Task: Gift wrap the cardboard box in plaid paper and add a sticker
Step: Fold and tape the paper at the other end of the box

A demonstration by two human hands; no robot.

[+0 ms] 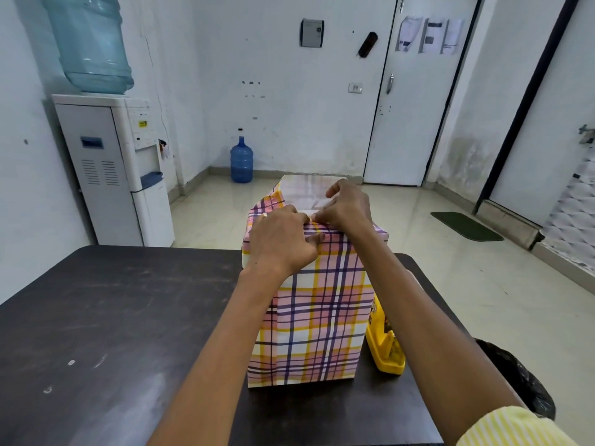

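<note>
At centre frame, cardboard box (306, 333) stands upright on the bench (112, 317), nearly wrapped.
Left hand (280, 241) and right hand (349, 210) pinch the plaid paper (335, 255) fold at its near top edge with curled fingers. Paper looks thin, tearable; box likely light, best steadied by its stiff edges. Lower right, black bin bag (518, 384), contents hidden.

Glossy plaid paper (317, 317), scuffed matt dark table (112, 317), yellow plastic dispenser (388, 352)
</note>
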